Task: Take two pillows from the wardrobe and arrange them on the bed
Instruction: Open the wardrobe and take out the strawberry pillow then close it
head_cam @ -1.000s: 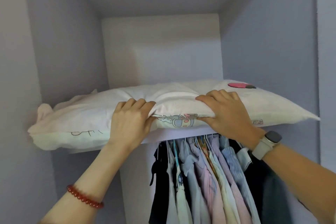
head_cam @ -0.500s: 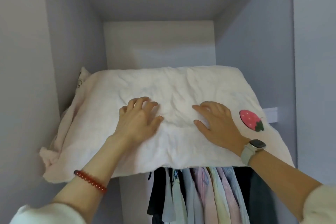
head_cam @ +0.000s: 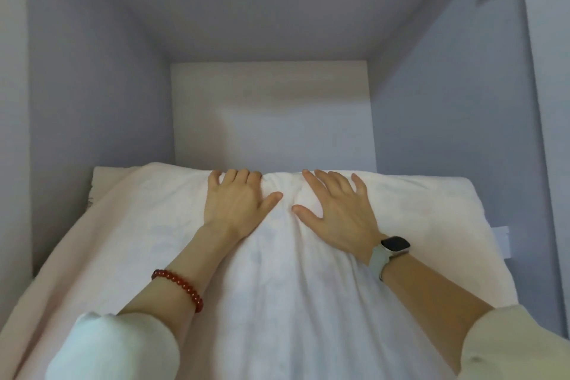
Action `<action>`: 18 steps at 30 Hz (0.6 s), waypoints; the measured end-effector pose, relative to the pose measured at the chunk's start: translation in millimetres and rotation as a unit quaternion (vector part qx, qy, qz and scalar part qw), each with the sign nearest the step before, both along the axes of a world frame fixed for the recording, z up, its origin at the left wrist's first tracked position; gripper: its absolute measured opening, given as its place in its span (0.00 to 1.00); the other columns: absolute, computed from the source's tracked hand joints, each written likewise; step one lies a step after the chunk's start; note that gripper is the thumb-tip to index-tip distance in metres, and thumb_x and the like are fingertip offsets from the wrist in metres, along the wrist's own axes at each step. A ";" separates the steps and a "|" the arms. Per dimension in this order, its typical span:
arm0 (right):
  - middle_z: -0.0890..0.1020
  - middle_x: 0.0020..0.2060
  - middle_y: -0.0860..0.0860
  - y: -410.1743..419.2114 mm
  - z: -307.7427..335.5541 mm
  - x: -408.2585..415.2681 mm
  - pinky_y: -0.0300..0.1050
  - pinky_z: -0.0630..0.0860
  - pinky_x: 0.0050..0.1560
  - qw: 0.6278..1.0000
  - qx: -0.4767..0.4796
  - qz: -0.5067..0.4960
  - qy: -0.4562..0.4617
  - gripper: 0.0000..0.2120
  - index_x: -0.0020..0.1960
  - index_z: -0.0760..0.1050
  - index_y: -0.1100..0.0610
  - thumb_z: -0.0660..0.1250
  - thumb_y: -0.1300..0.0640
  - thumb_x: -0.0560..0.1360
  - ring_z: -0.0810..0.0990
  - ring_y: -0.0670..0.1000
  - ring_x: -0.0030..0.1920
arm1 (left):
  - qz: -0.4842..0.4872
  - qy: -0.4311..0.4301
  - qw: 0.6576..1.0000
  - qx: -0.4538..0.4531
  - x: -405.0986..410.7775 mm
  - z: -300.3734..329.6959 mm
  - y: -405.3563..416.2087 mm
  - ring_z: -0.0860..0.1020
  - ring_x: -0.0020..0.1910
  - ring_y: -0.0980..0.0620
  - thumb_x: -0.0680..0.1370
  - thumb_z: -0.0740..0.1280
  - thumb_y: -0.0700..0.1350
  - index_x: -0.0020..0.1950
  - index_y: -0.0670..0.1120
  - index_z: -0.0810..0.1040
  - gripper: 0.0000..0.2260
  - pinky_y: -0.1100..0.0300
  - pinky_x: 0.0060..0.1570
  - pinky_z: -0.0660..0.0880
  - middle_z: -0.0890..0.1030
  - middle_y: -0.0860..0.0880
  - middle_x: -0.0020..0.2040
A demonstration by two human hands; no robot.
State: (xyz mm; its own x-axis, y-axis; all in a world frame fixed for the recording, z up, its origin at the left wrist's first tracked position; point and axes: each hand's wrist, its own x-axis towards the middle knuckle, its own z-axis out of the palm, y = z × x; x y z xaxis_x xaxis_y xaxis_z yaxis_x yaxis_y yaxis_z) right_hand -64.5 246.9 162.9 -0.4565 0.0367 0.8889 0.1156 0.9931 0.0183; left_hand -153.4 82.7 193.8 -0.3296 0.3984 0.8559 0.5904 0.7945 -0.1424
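Wardrobe (head_cam: 92, 95) top shelf, seen from just below. 1 white pillow (head_cam: 287, 302) fills the shelf, long axis running L to R, near edge spilling toward the viewer. L hand (head_cam: 237, 203) lies on top w/ fingertips curled over the far edge, gripping it. R hand (head_cam: 339, 210), just beside, lies flat w/ fingers spread, pressing, not gripping. Both sit equally deep, at mid-width; pillow lies under and toward the viewer, so the pull is likely straight back. Any 2nd pillow isn't visible.

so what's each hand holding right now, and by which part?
Both hands are on the white pillow at its far edge. The left hand curls its fingers over that edge; the right hand lies flat and spread, pressing rather than gripping.
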 end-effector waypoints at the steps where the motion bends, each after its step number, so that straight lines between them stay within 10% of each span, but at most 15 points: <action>1: 0.65 0.71 0.51 0.2 2.9 -1.3 0.57 0.49 0.70 1.000 -0.007 0.007 -0.006 0.33 0.71 0.55 0.47 0.56 0.35 0.71 0.61 0.51 0.71 | -0.005 0.001 1.000 0.000 0.3 2.5 2.4 0.71 0.58 0.46 0.76 0.54 0.60 0.59 0.46 0.72 0.22 0.48 0.63 0.57 0.78 0.46 0.55; 8: 0.75 0.58 0.55 -4.7 3.5 19.7 0.57 0.56 0.67 0.999 0.046 0.000 -0.002 0.38 0.70 0.58 0.55 0.60 0.33 0.69 0.70 0.55 0.61 | -0.063 0.111 0.991 0.044 30.6 -11.3 -6.0 0.73 0.35 0.44 0.78 0.54 0.48 0.39 0.43 0.72 0.13 0.52 0.41 0.66 0.79 0.46 0.33; 11: 0.81 0.42 0.57 -13.0 -7.2 43.0 0.55 0.72 0.47 0.992 0.120 0.024 0.023 0.30 0.57 0.72 0.61 0.66 0.38 0.68 0.78 0.59 0.43 | -0.098 0.139 0.983 0.076 60.9 -32.5 -19.0 0.73 0.28 0.44 0.76 0.55 0.46 0.35 0.43 0.71 0.13 0.56 0.35 0.61 0.76 0.46 0.28; 18: 0.78 0.25 0.51 -53.5 -94.4 135.0 0.40 0.72 0.24 0.995 0.075 0.069 -0.018 0.15 0.39 0.72 0.58 0.72 0.47 0.67 0.77 0.54 0.26 | -0.159 0.123 0.978 0.049 140.4 -113.8 -50.4 0.72 0.27 0.45 0.76 0.57 0.44 0.33 0.43 0.72 0.12 0.56 0.33 0.58 0.74 0.46 0.27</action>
